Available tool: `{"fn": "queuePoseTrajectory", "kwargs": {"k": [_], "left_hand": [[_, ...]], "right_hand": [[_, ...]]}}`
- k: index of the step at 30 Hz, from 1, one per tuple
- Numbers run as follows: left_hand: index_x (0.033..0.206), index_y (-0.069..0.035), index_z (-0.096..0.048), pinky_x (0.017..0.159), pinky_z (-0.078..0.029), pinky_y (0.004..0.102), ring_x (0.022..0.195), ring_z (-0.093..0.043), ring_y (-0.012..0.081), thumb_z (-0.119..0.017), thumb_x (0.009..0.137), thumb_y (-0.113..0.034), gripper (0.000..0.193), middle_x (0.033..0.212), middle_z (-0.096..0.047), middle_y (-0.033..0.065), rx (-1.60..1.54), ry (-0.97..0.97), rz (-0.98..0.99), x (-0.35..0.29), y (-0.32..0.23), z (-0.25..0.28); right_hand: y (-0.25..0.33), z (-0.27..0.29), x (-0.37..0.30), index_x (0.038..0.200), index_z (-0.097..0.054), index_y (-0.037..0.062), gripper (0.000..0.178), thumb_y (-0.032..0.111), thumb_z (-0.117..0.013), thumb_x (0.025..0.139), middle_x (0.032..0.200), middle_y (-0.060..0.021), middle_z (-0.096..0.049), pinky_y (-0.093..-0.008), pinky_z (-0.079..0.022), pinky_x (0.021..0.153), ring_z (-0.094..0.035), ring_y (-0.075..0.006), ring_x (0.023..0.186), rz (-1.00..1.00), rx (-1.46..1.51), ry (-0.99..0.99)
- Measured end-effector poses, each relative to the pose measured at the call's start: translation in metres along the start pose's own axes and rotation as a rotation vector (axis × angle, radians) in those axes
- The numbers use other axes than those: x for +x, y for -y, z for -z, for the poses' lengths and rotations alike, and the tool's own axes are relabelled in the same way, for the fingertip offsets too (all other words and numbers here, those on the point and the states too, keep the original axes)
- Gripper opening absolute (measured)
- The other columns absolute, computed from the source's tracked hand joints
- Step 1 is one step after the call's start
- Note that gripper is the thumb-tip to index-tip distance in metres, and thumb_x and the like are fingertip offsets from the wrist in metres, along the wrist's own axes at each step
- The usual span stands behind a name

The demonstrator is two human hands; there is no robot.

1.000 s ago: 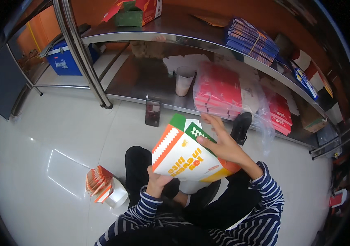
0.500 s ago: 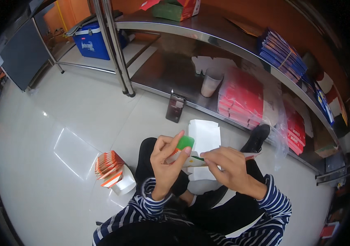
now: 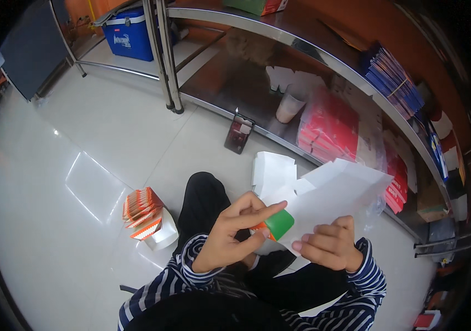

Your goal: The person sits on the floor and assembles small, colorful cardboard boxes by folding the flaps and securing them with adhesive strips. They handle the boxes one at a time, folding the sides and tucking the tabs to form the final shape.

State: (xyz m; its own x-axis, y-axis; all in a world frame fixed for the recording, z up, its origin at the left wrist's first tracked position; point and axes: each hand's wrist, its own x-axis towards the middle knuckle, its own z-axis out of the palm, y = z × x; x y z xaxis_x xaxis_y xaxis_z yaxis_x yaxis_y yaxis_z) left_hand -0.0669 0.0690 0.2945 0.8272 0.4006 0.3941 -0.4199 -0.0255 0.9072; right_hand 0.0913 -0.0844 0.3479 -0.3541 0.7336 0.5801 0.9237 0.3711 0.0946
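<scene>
A large white cardboard sheet (image 3: pixel 340 190) with notched edges is tilted up in front of me. My right hand (image 3: pixel 332 243) grips its lower edge, fingers curled over it. At the sheet's left end my left hand (image 3: pixel 241 231) pinches a green cardboard piece (image 3: pixel 279 223) with an orange edge between thumb and fingers. Whether this piece is part of the sheet I cannot tell. Behind the sheet, partly hidden by it, a white open cardboard tray (image 3: pixel 274 168) lies on the floor.
Left of my bent leg stands a stack of orange-and-white cartons (image 3: pixel 141 207) by a white container (image 3: pixel 165 236). A phone-like dark object (image 3: pixel 239 135) leans near a steel shelf (image 3: pixel 208 107) holding a plastic cup (image 3: pixel 290 105) and red wrapped packs (image 3: pixel 329 127). A blue cooler (image 3: pixel 130 38) sits farther back.
The white sheet, seen nearly edge-on before, now shows its broad white face. My left hand and the green piece have moved right and down; my right hand has turned and lowered.
</scene>
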Motion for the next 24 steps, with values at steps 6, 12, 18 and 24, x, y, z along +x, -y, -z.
{"fn": "queuePoseTrajectory", "kwargs": {"k": [6, 12, 18, 24], "left_hand": [[0.12, -0.004, -0.057, 0.07, -0.039, 0.0254, 0.076, -0.046, 0.0156, -0.058, 0.078, -0.003, 0.042, 0.084, -0.044, 0.0058, -0.065, 0.332, 0.082, 0.007, 0.002, 0.007], [0.122, -0.005, -0.056, 0.072, -0.041, 0.0267, 0.081, -0.05, 0.0183, -0.06, 0.079, -0.003, 0.042, 0.088, -0.05, 0.008, 0.012, 0.417, 0.048, 0.018, 0.022, 0.008], [0.111, 0.002, -0.06, 0.067, -0.044, 0.0169, 0.074, -0.059, 0.0074, -0.068, 0.078, -0.003, 0.034, 0.085, -0.066, 0.007, -0.486, 0.131, 0.312, 0.024, 0.041, 0.003], [0.102, -0.003, -0.067, 0.063, -0.041, 0.022, 0.066, -0.05, 0.0072, -0.07, 0.076, -0.007, 0.027, 0.079, -0.065, 0.0038, -0.221, 0.212, 0.214, 0.026, 0.054, 0.002]], "right_hand": [[0.007, 0.003, -0.007, 0.097, -0.065, 0.0196, 0.032, 0.017, -0.073, 0.066, 0.081, 0.0069, -0.057, -0.029, -0.028, 0.064, -0.05, -0.0124, 0.074, 0.079, -0.033, 0.04], [-0.003, -0.008, -0.005, 0.09, -0.067, 0.015, 0.029, 0.014, -0.073, 0.062, 0.078, 0.0039, -0.06, -0.028, -0.031, 0.059, -0.05, -0.0113, 0.063, -0.162, 0.117, -0.009], [-0.011, -0.014, -0.008, 0.082, -0.067, 0.0094, 0.023, 0.006, -0.072, 0.06, 0.078, 0.0003, -0.061, -0.0293, -0.034, 0.06, -0.053, -0.0154, 0.064, -0.33, 0.186, -0.076], [-0.011, -0.012, -0.009, 0.083, -0.067, 0.0102, 0.023, 0.005, -0.071, 0.061, 0.083, 0.0004, -0.062, -0.0302, -0.035, 0.061, -0.054, -0.0155, 0.069, -0.322, 0.169, 0.036]]}}
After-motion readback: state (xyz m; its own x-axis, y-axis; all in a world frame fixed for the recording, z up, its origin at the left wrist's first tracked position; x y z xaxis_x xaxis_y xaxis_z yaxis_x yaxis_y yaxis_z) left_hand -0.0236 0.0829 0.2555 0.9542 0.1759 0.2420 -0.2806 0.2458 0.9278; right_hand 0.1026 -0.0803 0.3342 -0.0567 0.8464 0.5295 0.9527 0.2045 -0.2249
